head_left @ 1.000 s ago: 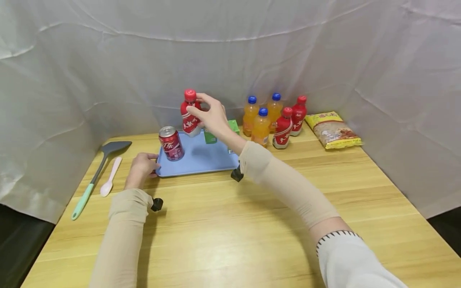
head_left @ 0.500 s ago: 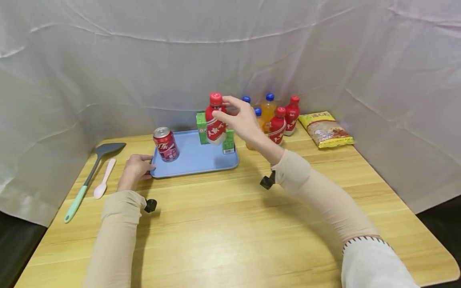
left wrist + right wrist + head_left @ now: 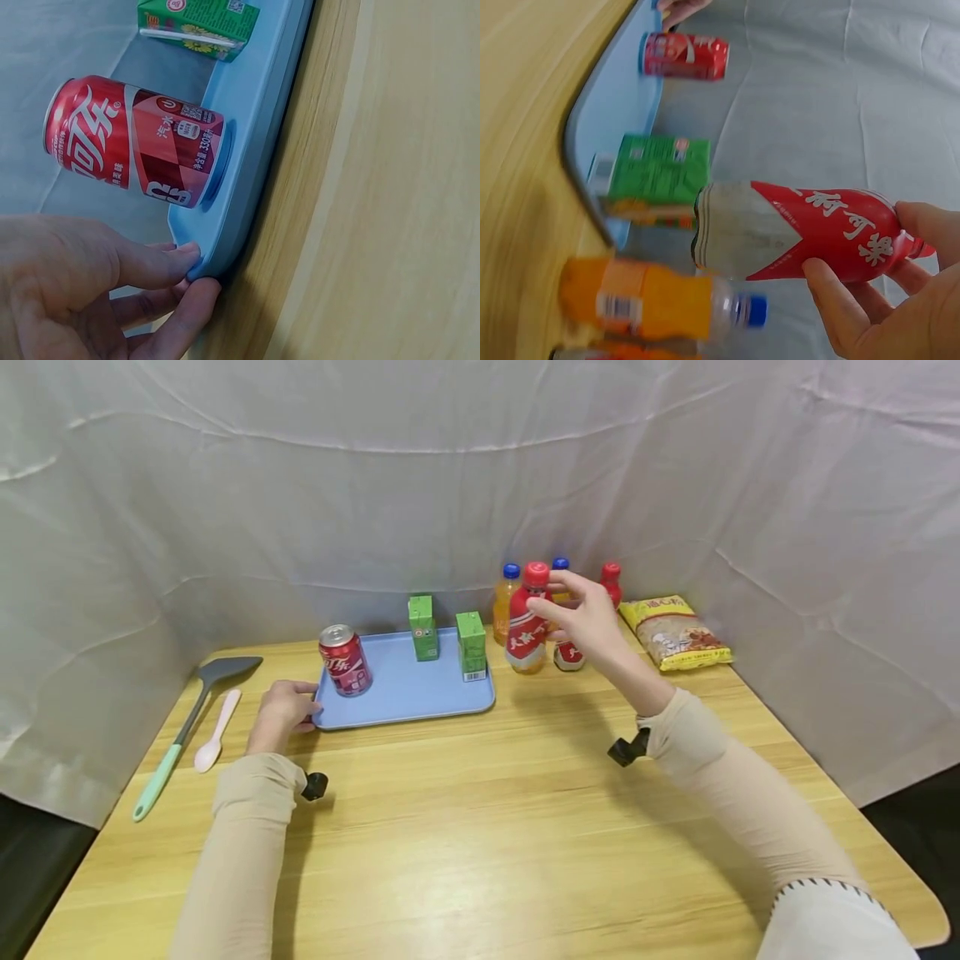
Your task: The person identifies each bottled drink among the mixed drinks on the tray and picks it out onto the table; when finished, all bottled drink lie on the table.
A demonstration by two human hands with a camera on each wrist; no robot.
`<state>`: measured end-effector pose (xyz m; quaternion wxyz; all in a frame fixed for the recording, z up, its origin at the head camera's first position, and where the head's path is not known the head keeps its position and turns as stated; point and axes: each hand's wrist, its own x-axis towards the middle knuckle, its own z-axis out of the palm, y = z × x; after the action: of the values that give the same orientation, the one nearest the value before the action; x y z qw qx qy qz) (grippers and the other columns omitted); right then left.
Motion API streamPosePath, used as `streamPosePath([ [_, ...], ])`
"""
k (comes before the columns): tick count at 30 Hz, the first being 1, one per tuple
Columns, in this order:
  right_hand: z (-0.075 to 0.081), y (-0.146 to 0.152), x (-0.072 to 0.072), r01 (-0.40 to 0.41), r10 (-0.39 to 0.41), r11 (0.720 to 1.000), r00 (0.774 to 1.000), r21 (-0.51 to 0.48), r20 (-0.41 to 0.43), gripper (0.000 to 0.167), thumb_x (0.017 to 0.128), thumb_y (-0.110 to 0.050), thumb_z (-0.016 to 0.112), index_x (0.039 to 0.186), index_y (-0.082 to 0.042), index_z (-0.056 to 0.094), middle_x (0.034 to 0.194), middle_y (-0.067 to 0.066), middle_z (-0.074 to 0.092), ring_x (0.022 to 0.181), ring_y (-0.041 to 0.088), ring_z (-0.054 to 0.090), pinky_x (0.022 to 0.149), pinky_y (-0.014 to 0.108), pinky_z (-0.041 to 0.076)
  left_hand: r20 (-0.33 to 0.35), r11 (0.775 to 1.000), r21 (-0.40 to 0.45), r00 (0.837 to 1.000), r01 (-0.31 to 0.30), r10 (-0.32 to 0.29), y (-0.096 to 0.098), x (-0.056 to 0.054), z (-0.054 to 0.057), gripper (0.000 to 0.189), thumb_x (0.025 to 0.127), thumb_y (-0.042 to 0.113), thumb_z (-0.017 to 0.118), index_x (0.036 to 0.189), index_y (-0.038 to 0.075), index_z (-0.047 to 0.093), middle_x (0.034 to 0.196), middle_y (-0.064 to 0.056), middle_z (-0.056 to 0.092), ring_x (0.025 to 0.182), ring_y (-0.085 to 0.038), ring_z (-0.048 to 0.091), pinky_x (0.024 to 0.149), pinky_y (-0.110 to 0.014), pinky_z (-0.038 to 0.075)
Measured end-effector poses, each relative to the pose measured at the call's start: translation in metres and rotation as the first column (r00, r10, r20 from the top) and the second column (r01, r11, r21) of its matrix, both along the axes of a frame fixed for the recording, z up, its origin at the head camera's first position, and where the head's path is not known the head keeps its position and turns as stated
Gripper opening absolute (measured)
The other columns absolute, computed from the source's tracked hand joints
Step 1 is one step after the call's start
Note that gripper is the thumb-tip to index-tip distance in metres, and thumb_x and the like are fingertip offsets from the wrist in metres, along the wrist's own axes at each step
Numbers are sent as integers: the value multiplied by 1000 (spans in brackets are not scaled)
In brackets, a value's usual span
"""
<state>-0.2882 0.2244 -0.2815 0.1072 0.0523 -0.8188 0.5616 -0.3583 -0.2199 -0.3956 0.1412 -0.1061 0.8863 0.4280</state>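
Note:
My left hand (image 3: pixel 281 714) pinches the near left corner of a blue tray (image 3: pixel 405 697); in the left wrist view its thumb lies over the rim. A red soda can (image 3: pixel 135 142) stands on the tray close to that hand. Two green drink cartons (image 3: pixel 423 628) stand farther right on it. My right hand (image 3: pixel 592 622) holds a red-capped bottle (image 3: pixel 810 229) with a red and white label by its upper part. The bottle is raised, to the right of the tray, and overlaps the orange drink bottles (image 3: pixel 503 606) in the head view.
Behind my right hand stand other red-capped bottles (image 3: pixel 611 583), partly hidden. A yellow bag of dry food (image 3: pixel 678 633) lies at the back right. On the left lie a spatula (image 3: pixel 182 731) and a pink spoon (image 3: pixel 219 731). Grey cloth (image 3: pixel 337 485) walls the table's back.
My right hand has carried the red-capped bottle rightward, from over the tray's back to beside the orange bottles. The cartons now show fully. My left hand still grips the tray corner.

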Motion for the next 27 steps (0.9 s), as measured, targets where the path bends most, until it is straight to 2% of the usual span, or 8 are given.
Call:
streamPosePath([
  [5,-7,32,5,49,-49,999,998,3,34,48,99,-33,75,143,-18,63,144,11,60,114,20,68,79,32,68,5,1000,11,1000,5,-5,1,-1,-1,54,105,6,55,158,0,44,151,-31,52,107,-25,64,76,-23,65],
  [9,-15,57,9,88,-89,996,994,20,64,53,98,-38,74,145,-19,60,143,10,59,104,12,69,80,32,68,8,1000,20,1000,4,-4,1,-3,-1,55,105,5,56,158,2,43,154,-32,50,110,-26,64,77,-23,65],
  [15,-24,86,10,123,-129,990,987,65,93,63,98,-42,73,152,-16,54,151,11,51,108,13,65,77,26,67,-4,1000,1,1000,-14,14,3,-3,4,55,105,4,57,158,4,45,156,-33,48,111,-27,66,80,-26,66],
  [21,-34,107,0,149,-162,980,982,135,93,61,100,-41,71,152,-14,55,149,14,53,105,12,61,77,27,67,6,1000,7,1000,-15,15,2,-2,3,55,105,4,56,159,4,43,158,-32,47,118,-30,64,83,-27,66],
  [27,-43,119,-13,180,-201,969,973,169,117,61,102,-36,69,155,-12,51,153,19,53,101,10,58,68,13,60,17,999,18,1000,-27,26,1,-1,1,55,106,6,56,159,5,44,156,-31,49,119,-29,62,79,-24,66],
])
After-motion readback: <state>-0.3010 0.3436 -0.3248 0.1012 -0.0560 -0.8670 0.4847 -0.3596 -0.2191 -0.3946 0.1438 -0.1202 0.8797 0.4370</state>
